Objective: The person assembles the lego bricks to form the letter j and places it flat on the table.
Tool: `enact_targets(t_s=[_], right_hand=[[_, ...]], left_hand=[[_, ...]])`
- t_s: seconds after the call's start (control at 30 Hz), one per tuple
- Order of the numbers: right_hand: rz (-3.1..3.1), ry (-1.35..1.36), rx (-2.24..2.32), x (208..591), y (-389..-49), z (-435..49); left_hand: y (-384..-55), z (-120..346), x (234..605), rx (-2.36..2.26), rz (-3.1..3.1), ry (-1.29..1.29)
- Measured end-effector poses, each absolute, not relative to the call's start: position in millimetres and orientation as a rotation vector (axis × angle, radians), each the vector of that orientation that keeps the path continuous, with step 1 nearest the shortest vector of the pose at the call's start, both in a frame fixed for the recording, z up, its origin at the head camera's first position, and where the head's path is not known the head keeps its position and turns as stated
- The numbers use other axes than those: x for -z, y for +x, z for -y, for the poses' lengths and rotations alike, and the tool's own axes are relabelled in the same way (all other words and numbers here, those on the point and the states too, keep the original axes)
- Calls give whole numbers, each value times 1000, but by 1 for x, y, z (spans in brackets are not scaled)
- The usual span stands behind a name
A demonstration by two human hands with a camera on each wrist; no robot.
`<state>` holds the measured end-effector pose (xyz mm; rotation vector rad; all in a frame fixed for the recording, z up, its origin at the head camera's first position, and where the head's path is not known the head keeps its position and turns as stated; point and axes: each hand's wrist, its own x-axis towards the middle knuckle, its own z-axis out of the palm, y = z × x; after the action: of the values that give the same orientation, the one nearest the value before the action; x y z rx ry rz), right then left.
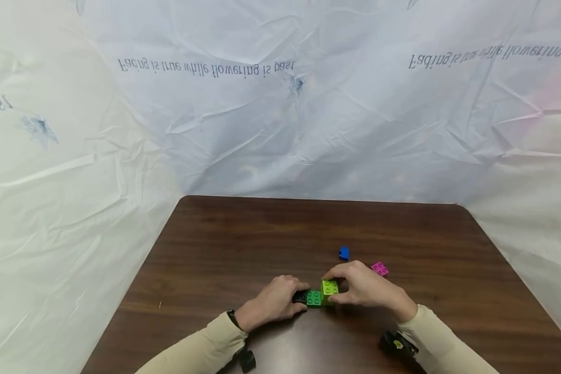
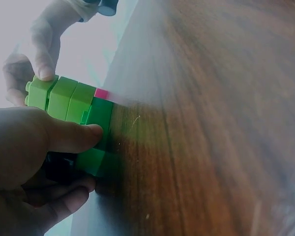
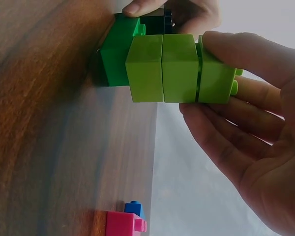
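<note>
My left hand grips a black toy brick and a dark green brick, thumb on one side and fingers on the other. Green studs show just right of the black brick. Three lime green bricks form a stack on the dark green one. With thumb and fingers, my right hand pinches the topmost lime brick. A thin dark gap separates that brick from the one below, so I cannot tell if it is fully seated. My left fingers partly hide the black brick.
Beyond the hands, a blue brick and a pink brick lie on the brown wooden table. White printed sheeting hangs behind the table and along both sides.
</note>
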<state>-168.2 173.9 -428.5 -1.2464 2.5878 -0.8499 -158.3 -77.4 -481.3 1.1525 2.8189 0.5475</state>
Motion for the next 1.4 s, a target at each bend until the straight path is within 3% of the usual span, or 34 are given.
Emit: enact_targets(t_s=[1.4], right_hand=[[-2654,-1251,842,434,-167,-173]], left_hand=[[-159,75,482,-558,-2815,1194]])
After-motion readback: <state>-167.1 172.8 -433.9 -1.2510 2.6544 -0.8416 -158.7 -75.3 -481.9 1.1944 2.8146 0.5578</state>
